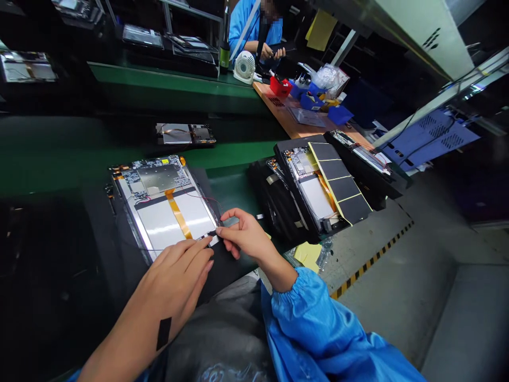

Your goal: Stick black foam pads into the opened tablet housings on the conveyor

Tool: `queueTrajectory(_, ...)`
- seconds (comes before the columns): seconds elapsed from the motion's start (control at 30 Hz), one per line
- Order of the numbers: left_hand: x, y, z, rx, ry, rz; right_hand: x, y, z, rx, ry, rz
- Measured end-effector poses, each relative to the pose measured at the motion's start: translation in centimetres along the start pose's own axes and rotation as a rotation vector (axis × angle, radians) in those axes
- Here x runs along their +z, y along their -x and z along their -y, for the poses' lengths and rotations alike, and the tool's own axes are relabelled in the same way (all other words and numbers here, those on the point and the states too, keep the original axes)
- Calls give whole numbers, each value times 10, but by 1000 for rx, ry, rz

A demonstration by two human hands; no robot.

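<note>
An opened tablet [191, 209] lies in front of me, its circuit board, silver batteries and orange ribbon cable exposed. My left hand [178, 265] rests along its near edge, fingers stretched out and close together, covering part of that edge. A black rectangular patch [163, 333] is stuck near my left wrist. My right hand [246, 233] is at the near right corner, fingers curled and thumb pressing at the edge beside a small dark piece [212, 233]. What lies between its fingertips is too small to make out. A thin wire runs near the right edge.
To the right, a sheet of black adhesive pads [338, 180] lies over another opened tablet [314, 193]. Beyond are another tablet [185, 133], a white fan [244, 67] and a red bin [280, 86]. A co-worker in blue [242, 24] sits across. Yellow paper [308, 255] lies below the bench's right edge.
</note>
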State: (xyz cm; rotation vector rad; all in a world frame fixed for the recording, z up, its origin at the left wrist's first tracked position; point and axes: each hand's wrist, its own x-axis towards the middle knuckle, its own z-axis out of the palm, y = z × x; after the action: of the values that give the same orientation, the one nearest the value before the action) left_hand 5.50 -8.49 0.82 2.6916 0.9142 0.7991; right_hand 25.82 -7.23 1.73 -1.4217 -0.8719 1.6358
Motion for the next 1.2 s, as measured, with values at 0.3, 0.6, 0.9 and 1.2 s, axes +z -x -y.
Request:
queueTrajectory(0.3,-4,-21,27,198,-347,-4,-2,1,-9,-68,-68,19)
queueTrajectory(0.6,-12,-16,40,215,-214,-7,-10,31,-30,-547,600,-153)
queueTrajectory(0.9,-10,-24,46,303,-215,84,-24,28,-30,-802,1076,-78)
queueTrajectory(1.2,-27,-30,22,144,-175,232,5,56,15,-943,703,-28)
